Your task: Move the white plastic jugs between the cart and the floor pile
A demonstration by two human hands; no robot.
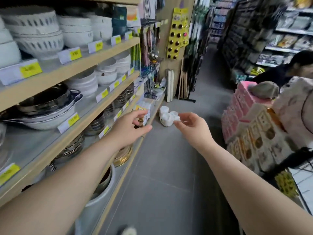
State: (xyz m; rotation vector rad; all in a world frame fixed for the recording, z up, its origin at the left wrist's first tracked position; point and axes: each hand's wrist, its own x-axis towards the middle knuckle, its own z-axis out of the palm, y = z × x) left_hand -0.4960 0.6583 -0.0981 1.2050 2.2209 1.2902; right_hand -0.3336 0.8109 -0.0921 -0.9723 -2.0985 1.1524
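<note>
Both my arms reach forward along a shop aisle. My left hand (131, 127) hovers beside the wooden shelf edge (118, 99), fingers loosely bent, holding nothing; it is nearest to a small stack of brown items (140, 122) on a lower shelf. My right hand (191, 126) is out over the grey floor, fingers loosely curled. White ceramic pieces (167, 116) sit on the floor just beyond its fingertips; blur hides whether the fingers touch anything.
Shelves on the left carry white bowls (39, 31), dark dishes (45, 102) and yellow price tags (73, 119). Pink and cream boxes (250, 126) are stacked on the right, with a person (291, 102) beside them. The grey tiled aisle (160, 175) runs ahead.
</note>
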